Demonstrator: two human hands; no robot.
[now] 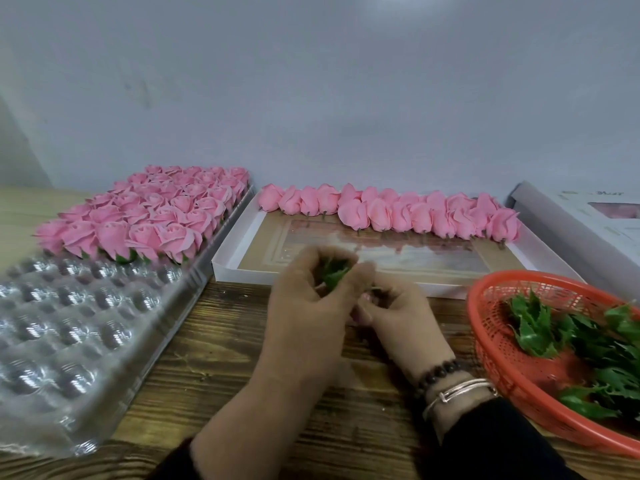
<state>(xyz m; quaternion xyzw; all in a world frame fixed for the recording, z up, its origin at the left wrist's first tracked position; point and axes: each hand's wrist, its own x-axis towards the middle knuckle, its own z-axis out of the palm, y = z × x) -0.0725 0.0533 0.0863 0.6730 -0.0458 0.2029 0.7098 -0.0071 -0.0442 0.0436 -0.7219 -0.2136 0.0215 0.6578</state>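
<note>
Pinching a green leaf calyx (333,276) in my left hand (304,313), my right hand (405,317) grips its thin stem above the wooden surface (225,341), beside the red basket (471,317).

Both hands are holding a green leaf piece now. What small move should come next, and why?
Probably the right hand lets go and picks one pink rose head from the white box, to fit the green calyx that the left hand grips. The boxed heads show bare stubs; those in the plastic tray already have green under them.
</note>
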